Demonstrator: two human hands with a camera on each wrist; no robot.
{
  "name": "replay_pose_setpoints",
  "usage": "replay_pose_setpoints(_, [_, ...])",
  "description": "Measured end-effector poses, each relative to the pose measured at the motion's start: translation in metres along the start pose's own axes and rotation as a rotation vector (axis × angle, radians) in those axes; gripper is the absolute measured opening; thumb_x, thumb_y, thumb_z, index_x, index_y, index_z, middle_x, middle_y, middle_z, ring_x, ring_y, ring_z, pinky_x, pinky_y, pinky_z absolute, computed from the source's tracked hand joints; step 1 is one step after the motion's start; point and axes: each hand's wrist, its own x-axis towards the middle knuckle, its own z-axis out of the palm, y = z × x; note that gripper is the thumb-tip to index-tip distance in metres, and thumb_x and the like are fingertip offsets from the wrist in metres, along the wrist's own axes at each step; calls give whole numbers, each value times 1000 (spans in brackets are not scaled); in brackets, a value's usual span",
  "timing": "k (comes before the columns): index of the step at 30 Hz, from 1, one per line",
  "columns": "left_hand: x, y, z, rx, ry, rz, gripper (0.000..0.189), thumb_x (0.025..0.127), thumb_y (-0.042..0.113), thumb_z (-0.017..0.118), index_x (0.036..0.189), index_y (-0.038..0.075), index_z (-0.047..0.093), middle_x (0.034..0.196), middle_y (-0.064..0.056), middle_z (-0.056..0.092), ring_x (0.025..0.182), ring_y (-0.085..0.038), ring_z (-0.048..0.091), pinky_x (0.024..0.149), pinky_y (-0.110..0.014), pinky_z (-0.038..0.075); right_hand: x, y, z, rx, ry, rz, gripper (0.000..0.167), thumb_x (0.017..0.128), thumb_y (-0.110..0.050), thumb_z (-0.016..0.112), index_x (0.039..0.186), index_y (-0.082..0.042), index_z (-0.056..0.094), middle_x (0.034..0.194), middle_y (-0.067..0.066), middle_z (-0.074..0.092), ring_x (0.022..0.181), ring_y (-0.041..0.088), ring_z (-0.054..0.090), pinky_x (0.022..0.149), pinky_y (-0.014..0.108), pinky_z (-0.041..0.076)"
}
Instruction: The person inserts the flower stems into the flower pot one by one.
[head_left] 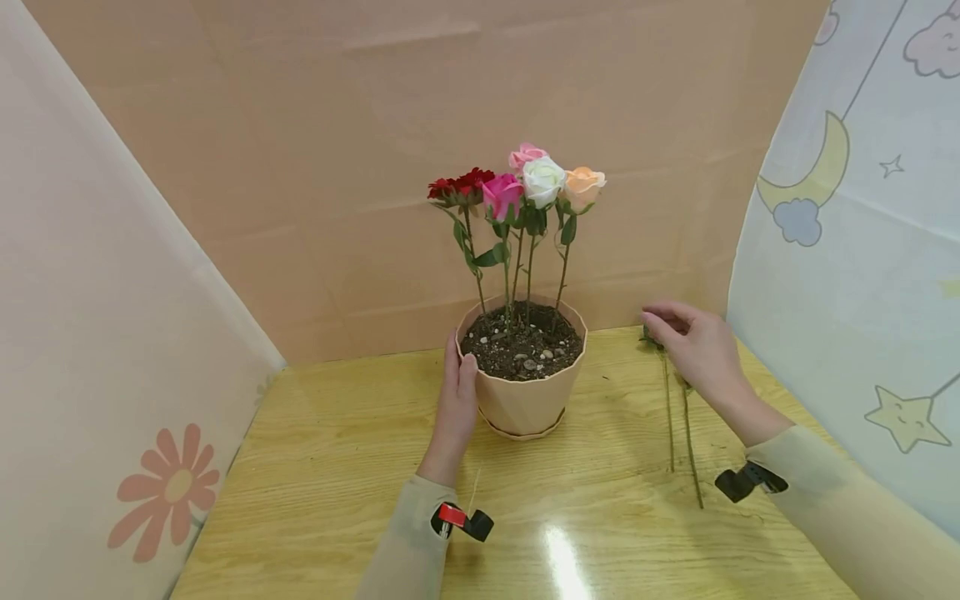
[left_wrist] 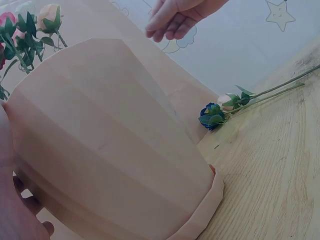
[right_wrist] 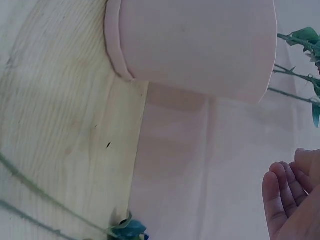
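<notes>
The right hand hangs above the tabletop, its grip loosely bent with nothing in it; the thumb stands apart from the fingers in the right wrist view. Directly below, with air between, lies the blue rose, its head at the far end and its thin stem running toward the near side. That long axis lies across the fingers, which point left. Just right of it, nearly parallel, lies the pale rose. The right hand is clearly the nearer one to both.

The left hand is clamped on the left side of the flowerpot, thumb on the near face below the rim. The pot stands left of the loose roses, with bare tabletop between. Its upright flowers, such as the white rose, rise from the far half; the near soil offers more room.

The far backdrop and the patterned sheet on the right bound the right hand closely; space opens left and near.
</notes>
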Motion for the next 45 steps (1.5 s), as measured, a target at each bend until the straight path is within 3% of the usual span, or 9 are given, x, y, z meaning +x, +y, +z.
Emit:
replay_pose_setpoints(13, [0,2,1,-5,6,1,65,122,47,32,180,31,7,185,0,9,167,-34,16,131,-64,20,-21,40,-20,-103,0,61,40,114,-35,66,137,-4,76,114,18,79,83,-17,56,70,13,47])
replay_pose_setpoints(18, [0,2,0,-10,4,-26,67,121,50,34,179,34,5,184,4,8,167,-32,17,132,-61,20,-27,53,-23,-118,-9,87,43,114,-38,64,137,-4,75,116,20,79,82,-16,56,67,16,49])
replay_pose_setpoints(29, [2,0,1,-8,1,-4,66,122,47,32,180,30,5,185,-1,7,167,-36,16,131,-64,19,-40,84,-23,-136,-52,139,45,114,-35,64,138,1,73,109,20,80,77,-7,63,61,26,53])
replay_pose_setpoints(36, [0,0,0,-32,-3,-2,66,122,46,33,180,33,6,185,0,5,168,-34,13,131,-65,17,-50,100,-19,-154,-79,146,44,114,-34,65,138,3,72,110,21,80,82,16,74,62,27,54])
replay_pose_setpoints(45, [0,2,1,-26,9,2,65,122,43,33,180,28,6,185,-2,6,168,-34,13,132,-62,18,-66,114,-13,-130,-139,192,46,115,-31,64,139,9,70,117,26,78,92,33,79,64,26,57])
